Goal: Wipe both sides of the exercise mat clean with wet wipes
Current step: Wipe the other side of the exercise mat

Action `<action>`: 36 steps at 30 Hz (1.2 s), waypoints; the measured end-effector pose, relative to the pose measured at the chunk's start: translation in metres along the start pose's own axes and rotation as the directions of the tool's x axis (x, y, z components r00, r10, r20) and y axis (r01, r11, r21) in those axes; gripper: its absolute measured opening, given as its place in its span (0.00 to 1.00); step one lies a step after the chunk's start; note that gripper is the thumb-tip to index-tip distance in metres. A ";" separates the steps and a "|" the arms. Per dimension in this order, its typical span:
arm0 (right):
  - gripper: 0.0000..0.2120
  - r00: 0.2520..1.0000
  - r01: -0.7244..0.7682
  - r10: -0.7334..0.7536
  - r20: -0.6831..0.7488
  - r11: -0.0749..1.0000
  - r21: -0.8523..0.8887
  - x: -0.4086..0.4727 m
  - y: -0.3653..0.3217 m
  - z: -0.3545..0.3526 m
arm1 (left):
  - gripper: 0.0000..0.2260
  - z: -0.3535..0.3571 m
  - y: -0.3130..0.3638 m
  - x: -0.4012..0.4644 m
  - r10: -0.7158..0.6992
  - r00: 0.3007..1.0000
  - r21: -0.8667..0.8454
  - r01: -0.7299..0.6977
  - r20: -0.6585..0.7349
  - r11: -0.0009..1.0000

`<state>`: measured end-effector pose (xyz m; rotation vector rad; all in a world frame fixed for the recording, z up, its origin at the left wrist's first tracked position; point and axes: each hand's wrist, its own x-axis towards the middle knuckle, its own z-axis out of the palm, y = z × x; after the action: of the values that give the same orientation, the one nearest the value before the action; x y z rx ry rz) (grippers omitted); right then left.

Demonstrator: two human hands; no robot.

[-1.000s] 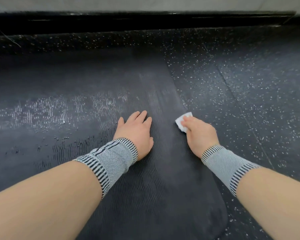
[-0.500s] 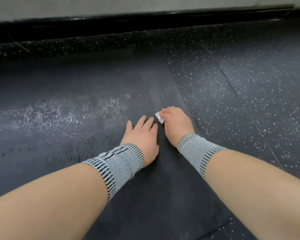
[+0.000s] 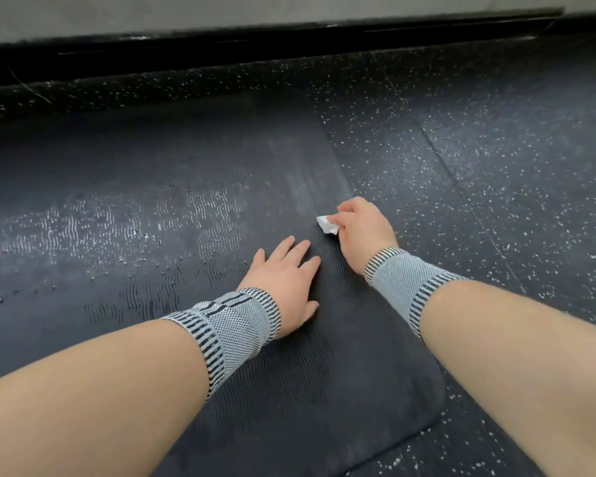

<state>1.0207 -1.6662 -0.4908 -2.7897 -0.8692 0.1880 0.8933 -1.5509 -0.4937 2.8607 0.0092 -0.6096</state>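
Exercise mat (image 3: pixel 193 166): dark charcoal, flat on the floor, running from the near centre out to the far left. Surface is finely ribbed with a wavy, rippled texture; the near right corner is rounded. A broad band across the left and middle of the mat shows pale, broken streaks that follow the ripple pattern. A few small dark crumbs sit just near of that band.

Wet wipe (image 3: pixel 327 224): small, white, crumpled into a wad, lying against the mat close to its right edge.

Right hand (image 3: pixel 362 228): fingers curled round the wipe, pinching it and holding it down on the mat; knuckles raised, only the left end of the wad shows past the fingers.

Left hand (image 3: pixel 286 280): flat on the mat, palm down, fingers straight and slightly spread, pointing far and to the right. It holds nothing. It lies just near and left of the wipe, not touching the right hand.

Wrist sleeves: each wrist wears a grey knitted band, left (image 3: pixel 234 325) and right (image 3: pixel 403 280), mesh weave in the middle, black-and-white striped ribbing at both edges. Forearms bare.

Floor (image 3: pixel 496 166): dark rubber with white speckles, a straight seam running near to far on the right. Far side: a glossy black baseboard (image 3: pixel 255 43) under a pale grey wall.
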 end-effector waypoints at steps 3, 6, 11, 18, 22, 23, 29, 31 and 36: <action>0.16 0.994 0.047 -0.037 0.102 0.994 -0.095 -0.008 -0.003 0.004 | 0.36 0.000 -0.001 0.001 -0.002 1.000 0.008 0.002 0.015 1.000; 0.11 0.982 0.151 -0.140 0.126 0.986 -0.077 -0.065 0.009 -0.002 | 0.37 -0.001 -0.002 0.002 -0.012 1.000 0.002 0.012 0.019 1.000; 0.11 0.961 0.229 -0.240 0.139 0.969 0.090 -0.134 0.035 -0.016 | 0.40 -0.004 0.003 0.003 -0.031 0.999 -0.034 0.032 0.033 0.999; 0.15 0.997 -0.059 0.060 0.058 0.998 -0.017 -0.022 0.029 -0.011 | 0.37 -0.005 0.020 0.000 -0.051 0.993 0.030 0.048 0.109 0.998; 0.14 0.989 0.001 0.032 0.148 0.977 -0.215 -0.043 0.030 -0.010 | 0.31 -0.002 0.030 -0.004 0.059 0.994 0.076 -0.066 0.091 0.995; 0.12 0.989 0.016 0.015 0.148 0.978 -0.206 -0.065 0.033 -0.011 | 0.31 -0.001 0.031 -0.004 0.072 0.992 0.076 -0.080 0.100 0.994; 0.09 0.981 -0.044 0.049 0.187 0.999 -0.031 -0.159 0.057 -0.022 | 0.29 -0.006 0.033 -0.004 0.076 0.985 0.101 -0.092 0.152 0.991; 0.11 0.985 -0.031 0.035 0.168 0.999 -0.026 -0.139 0.053 -0.024 | 0.29 -0.006 0.035 -0.004 0.077 0.986 0.119 -0.094 0.145 0.988; 0.15 0.987 -0.098 0.107 0.122 0.992 -0.074 -0.055 0.042 -0.022 | 0.34 0.003 0.035 -0.014 0.082 0.988 0.123 -0.098 0.131 0.988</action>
<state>1.0028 -1.7349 -0.4763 -2.9148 -0.7731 0.3609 0.8813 -1.5849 -0.4832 2.9207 -0.1856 -0.7972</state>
